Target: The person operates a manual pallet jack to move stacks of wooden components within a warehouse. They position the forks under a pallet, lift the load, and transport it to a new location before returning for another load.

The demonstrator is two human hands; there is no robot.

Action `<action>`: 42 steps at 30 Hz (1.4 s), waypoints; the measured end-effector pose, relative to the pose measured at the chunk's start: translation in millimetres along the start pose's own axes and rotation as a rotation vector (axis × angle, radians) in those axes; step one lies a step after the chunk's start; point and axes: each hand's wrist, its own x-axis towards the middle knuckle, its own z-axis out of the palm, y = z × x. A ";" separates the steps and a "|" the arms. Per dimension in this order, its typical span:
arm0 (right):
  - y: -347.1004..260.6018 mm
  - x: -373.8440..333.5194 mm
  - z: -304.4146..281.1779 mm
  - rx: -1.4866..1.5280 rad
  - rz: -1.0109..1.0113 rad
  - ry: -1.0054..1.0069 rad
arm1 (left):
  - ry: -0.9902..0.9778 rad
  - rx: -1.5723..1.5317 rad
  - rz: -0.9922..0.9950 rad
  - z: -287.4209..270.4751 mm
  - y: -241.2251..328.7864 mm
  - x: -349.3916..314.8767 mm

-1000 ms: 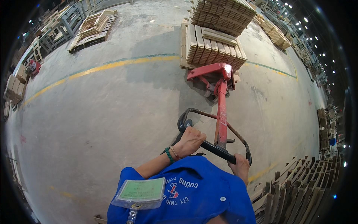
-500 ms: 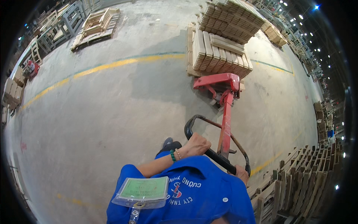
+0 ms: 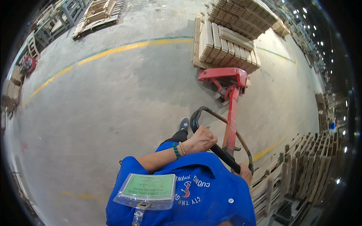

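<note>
My left hand [image 3: 203, 139] is wrapped round the black loop handle [image 3: 225, 157] of a red pallet jack [image 3: 222, 73]. At the handle's other end, my right hand [image 3: 243, 173] grips the same bar, its fingers partly hidden by my blue shirt. From the handle the red shaft leads away to the jack's body, which stands up against a load of stacked wooden slats [image 3: 229, 47]. The slats lie in neat layers, with a taller stack behind. The jack's forks are hidden under the load. Green and pale bead bracelets circle my left wrist.
Upright wooden pallets [image 3: 313, 162] stand close by on the right. A low pallet with wooden frames [image 3: 100, 17] lies at the far left, near grey racks [image 3: 62, 19]. A yellow floor line [image 3: 113, 50] crosses ahead. Another red machine [image 3: 28, 64] stands at the left edge.
The floor line and far-left pallet sit higher in view, and the loaded jack slightly higher and to the right. My foot has stepped out farther forward. Both hands keep their hold.
</note>
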 end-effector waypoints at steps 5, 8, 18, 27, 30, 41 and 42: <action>-13.1 8.9 -32.6 -0.009 -0.113 -0.078 | 0.050 -0.073 -0.013 -22.7 -7.1 -11.1; -17.5 5.8 -58.8 0.000 -0.162 -0.075 | 0.026 -0.064 0.018 -59.4 -7.6 -9.2; -38.4 38.2 -188.4 0.057 -0.264 0.592 | 0.615 0.058 0.266 -194.5 -54.0 59.3; 29.8 240.1 -210.9 0.976 -0.103 1.357 | 1.219 -0.636 0.130 -213.3 -140.0 263.7; 15.6 324.1 -209.5 1.127 0.088 1.325 | 1.173 -0.616 0.018 -233.6 -169.1 322.3; 54.2 380.9 -188.4 1.327 0.489 1.552 | 0.998 -0.617 0.138 -241.0 -205.4 460.5; 50.7 373.5 -182.6 1.271 0.558 1.647 | 0.958 -0.630 0.142 -238.1 -208.4 470.1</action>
